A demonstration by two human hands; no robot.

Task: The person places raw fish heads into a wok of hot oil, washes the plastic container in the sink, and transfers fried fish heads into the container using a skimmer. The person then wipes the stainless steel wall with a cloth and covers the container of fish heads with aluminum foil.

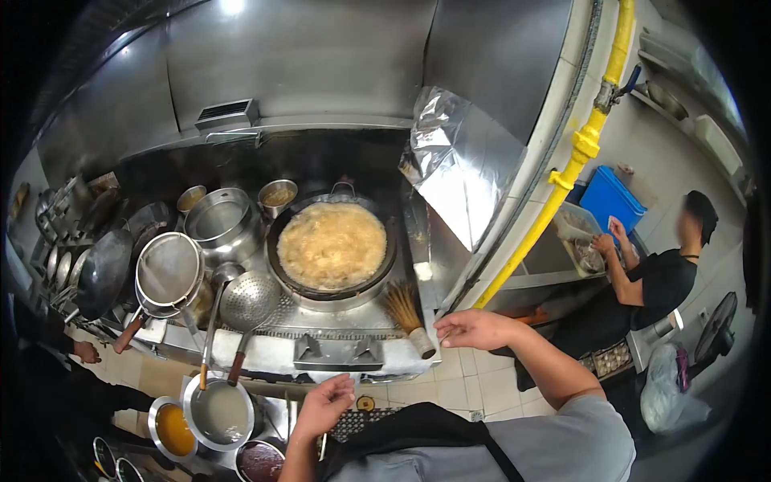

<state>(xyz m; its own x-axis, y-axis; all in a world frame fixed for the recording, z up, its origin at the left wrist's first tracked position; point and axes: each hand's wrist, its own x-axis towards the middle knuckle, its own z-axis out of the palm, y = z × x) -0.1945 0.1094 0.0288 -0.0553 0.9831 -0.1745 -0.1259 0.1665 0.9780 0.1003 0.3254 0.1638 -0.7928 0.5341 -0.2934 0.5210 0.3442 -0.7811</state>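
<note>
A wok (331, 245) full of bubbling, foamy yellowish liquid stands on the stove. My left hand (325, 406) is in front of the stove's front edge, fingers loosely bent and apart, holding nothing. Beside the handle end of a bamboo brush (405, 313) is my right hand (474, 329), its fingers curled; whether it touches the brush or holds anything is unclear. A perforated skimmer (250, 300) and a ladle (215, 321) lie left of the wok, their handles over the front edge.
A round strainer (169, 271) and metal pots (218, 217) stand left. Bowls of pale liquid (218, 412) and orange liquid (173, 430) are below. A yellow pipe (554, 205) runs at right. A person (662, 281) works at a counter; another person's hand (86, 351) shows far left.
</note>
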